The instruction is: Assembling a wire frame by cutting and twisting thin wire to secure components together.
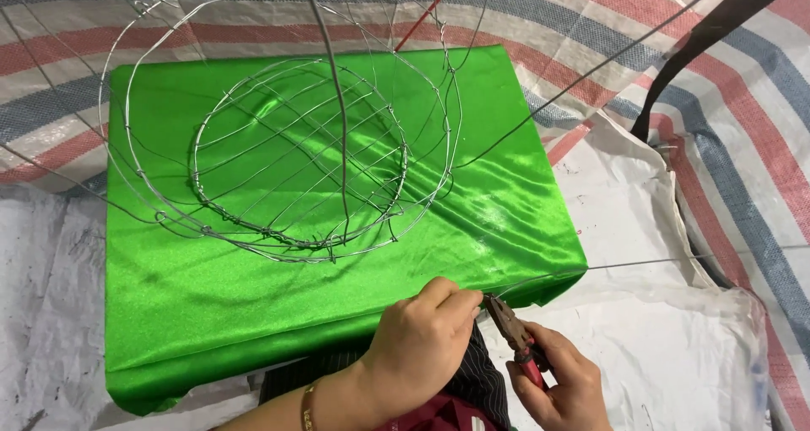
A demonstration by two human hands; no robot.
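right hand (pixel 564 390) cropped at bottom edge, pliers (pixel 515 334) handles hidden in palm

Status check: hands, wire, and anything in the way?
Left hand pinching the wire at the pliers' tip. Right hand gripping the pliers, jaws on the wire. Wire frame sits apart on the green cloth; nothing blocking.

floor: striped woven tarp (pixel 591 26) | white sacking (pixel 641 330) (crumpled) | light: even, soft
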